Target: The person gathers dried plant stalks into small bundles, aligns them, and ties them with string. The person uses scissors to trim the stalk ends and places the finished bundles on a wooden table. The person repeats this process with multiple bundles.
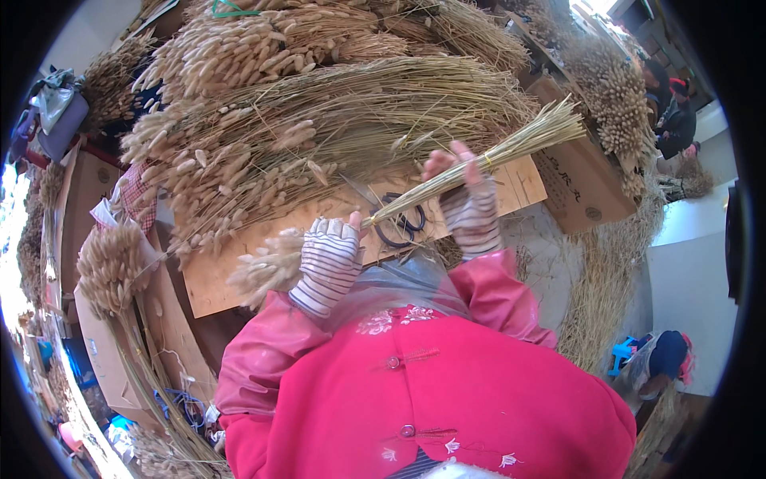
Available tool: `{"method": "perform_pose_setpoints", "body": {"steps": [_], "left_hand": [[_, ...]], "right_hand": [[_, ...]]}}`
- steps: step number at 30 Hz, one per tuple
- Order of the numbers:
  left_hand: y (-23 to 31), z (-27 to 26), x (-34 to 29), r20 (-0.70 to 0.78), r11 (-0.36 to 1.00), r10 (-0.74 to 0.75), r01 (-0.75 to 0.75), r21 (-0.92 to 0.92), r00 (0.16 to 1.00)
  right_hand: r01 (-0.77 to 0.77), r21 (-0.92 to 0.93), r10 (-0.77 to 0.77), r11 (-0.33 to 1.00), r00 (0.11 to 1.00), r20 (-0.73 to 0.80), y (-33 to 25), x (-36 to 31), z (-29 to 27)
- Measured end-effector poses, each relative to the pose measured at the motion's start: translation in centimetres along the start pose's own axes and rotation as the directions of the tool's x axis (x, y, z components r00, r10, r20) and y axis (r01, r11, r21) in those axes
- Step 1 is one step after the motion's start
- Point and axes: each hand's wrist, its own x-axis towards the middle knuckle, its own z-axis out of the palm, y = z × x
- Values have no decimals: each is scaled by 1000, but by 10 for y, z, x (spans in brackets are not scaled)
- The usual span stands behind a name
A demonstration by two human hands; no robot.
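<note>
A bundle of dried bunny-tail grass slants across in front of me, its fluffy heads point(267, 262) at lower left and its cut stems point(538, 134) at upper right. My left hand point(329, 262), in a striped fingerless glove, is closed round the bundle just above the heads. A yellow tie shows there, and another is farther up the stems. My right hand point(469, 209), gloved alike, has the stems lying across its fingers beside the upper tie; its grip looks loose. Black-handled scissors point(396, 227) lie under the stems on a wooden board point(215, 279).
A large heap of dried grass point(351, 104) covers the board's far side. Cardboard boxes stand at right point(586, 188) and left point(112, 351). Another tied bunch point(120, 263) leans at left. Loose straw point(610, 279) hangs at right. Other people point(678, 120) are in the far right background.
</note>
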Motion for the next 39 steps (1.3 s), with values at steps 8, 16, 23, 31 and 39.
{"method": "perform_pose_setpoints", "body": {"steps": [8, 16, 23, 31, 39], "left_hand": [[-5, -8, -4, -47, 996, -45, 48, 69, 998], [-5, -9, -6, -7, 997, 10, -9, 76, 1000], [-2, -7, -12, 45, 996, 45, -49, 79, 998], [-5, 2, -19, 29, 999, 37, -37, 20, 999], [-4, 1, -19, 54, 994, 33, -38, 98, 998]], "right_hand": [[-87, -408, -36, 909, 958, -284, -6, -10, 1], [32, -650, -228, 760, 949, -219, -6, -16, 12], [-105, -531, -93, 841, 938, -334, -12, -15, 10], [-120, -425, 17, 897, 971, -239, -17, -13, 9], [-67, -437, -9, 897, 985, -170, -8, -12, 0]]}}
